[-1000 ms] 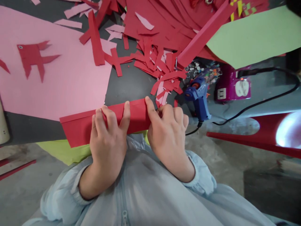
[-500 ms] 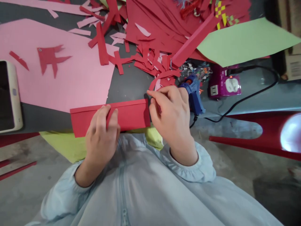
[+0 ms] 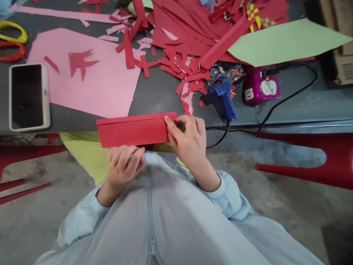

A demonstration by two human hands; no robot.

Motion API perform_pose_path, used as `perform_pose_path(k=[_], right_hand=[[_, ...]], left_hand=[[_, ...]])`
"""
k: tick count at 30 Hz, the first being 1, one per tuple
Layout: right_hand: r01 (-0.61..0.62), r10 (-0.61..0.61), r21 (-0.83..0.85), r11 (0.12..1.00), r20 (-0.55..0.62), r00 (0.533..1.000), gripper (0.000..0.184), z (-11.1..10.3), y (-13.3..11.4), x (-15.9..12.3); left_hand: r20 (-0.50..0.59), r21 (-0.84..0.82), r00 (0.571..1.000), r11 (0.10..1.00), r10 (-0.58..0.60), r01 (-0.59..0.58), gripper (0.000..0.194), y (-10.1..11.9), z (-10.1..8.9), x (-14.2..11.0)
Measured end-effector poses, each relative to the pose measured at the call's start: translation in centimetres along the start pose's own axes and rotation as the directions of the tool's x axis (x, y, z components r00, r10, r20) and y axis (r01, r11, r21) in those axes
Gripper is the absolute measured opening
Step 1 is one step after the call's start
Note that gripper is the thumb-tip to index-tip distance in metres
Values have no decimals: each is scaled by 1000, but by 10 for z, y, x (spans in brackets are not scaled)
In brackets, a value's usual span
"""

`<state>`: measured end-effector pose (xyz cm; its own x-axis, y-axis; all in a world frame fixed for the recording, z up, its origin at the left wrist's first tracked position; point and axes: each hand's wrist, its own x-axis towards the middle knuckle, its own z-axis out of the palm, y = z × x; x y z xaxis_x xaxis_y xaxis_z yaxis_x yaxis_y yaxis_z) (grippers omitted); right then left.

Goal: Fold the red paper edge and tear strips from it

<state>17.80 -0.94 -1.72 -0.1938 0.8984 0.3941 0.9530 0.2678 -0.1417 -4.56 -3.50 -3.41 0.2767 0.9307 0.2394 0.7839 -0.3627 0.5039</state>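
A folded strip of red paper (image 3: pixel 132 130) lies across the table's front edge, with a narrow fold running along its far side. At its right end, my right hand (image 3: pixel 189 138) grips the paper, the index fingertip pressing on top near the fold. My left hand (image 3: pixel 125 163) is curled closed against the paper's near edge, over my lap. Its thumb and whatever it may pinch are hidden. Right of my right hand lies a blue glue gun (image 3: pixel 226 97) with a black cord.
Pink paper (image 3: pixel 110 88) bears a red cut-out (image 3: pixel 82 63). A phone (image 3: pixel 29 97) and scissors (image 3: pixel 13 51) lie left. Red scraps (image 3: pixel 190 75) and red sheets (image 3: pixel 179 29) spread behind. Green paper (image 3: pixel 281 44) and a purple power adapter (image 3: pixel 260 90) are right, red stools (image 3: pixel 339 158) below.
My left hand has slid off the paper's top to its near edge. My right hand has moved left onto the paper's right end. The view has shifted, bringing the scissors in.
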Motion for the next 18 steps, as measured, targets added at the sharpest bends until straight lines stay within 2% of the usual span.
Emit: perform_pose_path(k=[1,3,6,9,13,18], right_hand=[[-3,3,4,1000,-2,1000,37,1,0,-2],[-9,9,-2,1000,-15,1000,37,3,0,-5],[7,-9,-37,999,-61,998,36,5,1,-9],[13,-18,-51,999,-89,996,36,9,3,-15],[-42,41,-18,999,-82,996,38,19,4,-22],[-108,109,26,994,-82,991,39,24,0,-28]], left_hand=[[80,-183,994,979,-76,90,15,-2,3,-5],[164,-269,980,950,-117,158,22,-3,11,-12],[190,-367,953,884,-235,291,34,-3,22,-13],[189,-494,915,772,-355,401,56,-5,30,-9],[170,-635,868,621,-467,459,70,-10,35,-5],[172,-747,848,496,-501,444,70,-13,42,-4]])
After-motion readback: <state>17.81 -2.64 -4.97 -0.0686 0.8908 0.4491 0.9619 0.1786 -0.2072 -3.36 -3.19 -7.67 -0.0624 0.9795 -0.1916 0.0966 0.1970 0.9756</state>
